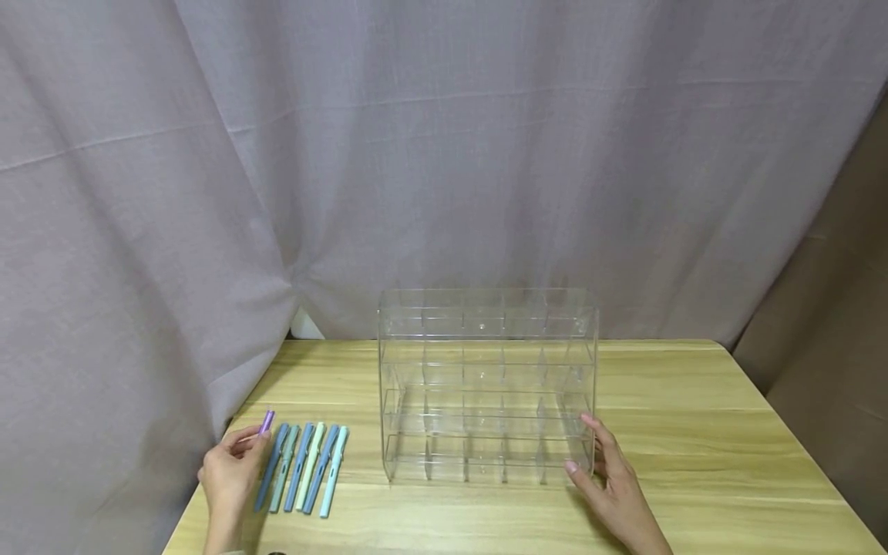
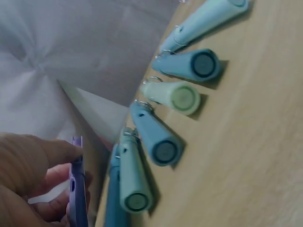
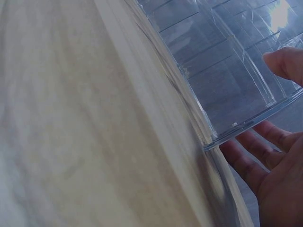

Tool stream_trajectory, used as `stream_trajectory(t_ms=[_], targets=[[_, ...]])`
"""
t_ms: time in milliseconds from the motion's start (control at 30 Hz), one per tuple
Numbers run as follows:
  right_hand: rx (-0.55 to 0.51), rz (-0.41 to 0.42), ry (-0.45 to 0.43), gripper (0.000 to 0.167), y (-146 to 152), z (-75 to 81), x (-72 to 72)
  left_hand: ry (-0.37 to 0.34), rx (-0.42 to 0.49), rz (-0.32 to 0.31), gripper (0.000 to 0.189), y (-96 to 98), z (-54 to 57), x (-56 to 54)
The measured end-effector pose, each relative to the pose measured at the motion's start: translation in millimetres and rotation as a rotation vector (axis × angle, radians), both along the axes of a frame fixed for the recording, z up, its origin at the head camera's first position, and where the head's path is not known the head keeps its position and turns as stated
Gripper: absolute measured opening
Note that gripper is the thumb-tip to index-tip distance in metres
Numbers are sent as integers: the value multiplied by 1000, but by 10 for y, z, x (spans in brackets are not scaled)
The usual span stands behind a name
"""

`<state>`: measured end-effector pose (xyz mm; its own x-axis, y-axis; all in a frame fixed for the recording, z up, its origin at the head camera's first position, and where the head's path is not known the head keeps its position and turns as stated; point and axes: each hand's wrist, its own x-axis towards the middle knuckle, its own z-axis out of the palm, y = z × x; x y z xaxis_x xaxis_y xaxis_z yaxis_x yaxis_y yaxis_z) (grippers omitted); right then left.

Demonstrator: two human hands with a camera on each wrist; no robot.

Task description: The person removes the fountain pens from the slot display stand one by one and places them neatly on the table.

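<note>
My left hand [image 1: 232,470] pinches a purple pen [image 1: 267,422] between thumb and fingers, at the left end of a row of pens. In the left wrist view the purple pen [image 2: 78,191] stands upright, its lower end cut off by the frame. The row holds several capped pens with clips, including a blue pen [image 1: 299,466], a pale green pen [image 1: 310,466] and a light turquoise pen [image 1: 334,472]. My right hand [image 1: 613,486] holds the right side of a clear plastic organizer [image 1: 483,401], the thumb at its front and the fingers along the outer side wall [image 3: 255,124].
The organizer stands upright on the wood-grain table [image 1: 694,432], with tiers split by thin dividers. A grey curtain [image 1: 444,154] hangs behind the table and down its left side. Brown cloth [image 1: 825,270] hangs at the right.
</note>
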<state>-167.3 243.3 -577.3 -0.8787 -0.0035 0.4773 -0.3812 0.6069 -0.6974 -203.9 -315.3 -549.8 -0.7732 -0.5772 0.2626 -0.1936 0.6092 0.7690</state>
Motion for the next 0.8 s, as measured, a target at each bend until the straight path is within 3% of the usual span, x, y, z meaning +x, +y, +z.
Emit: stream_trajectory(t_ms=[333,600,800], targets=[[20,-11,-42,85,-16,-4,5,-75,-17,21,24,-13,-158,-42],[33,-18,-49,84,-14,5,9,-124,3,36,26,49,-131,-38],[9,6,-32,85,-5,-1,-13,-124,8,36,28,74,-122,-44]])
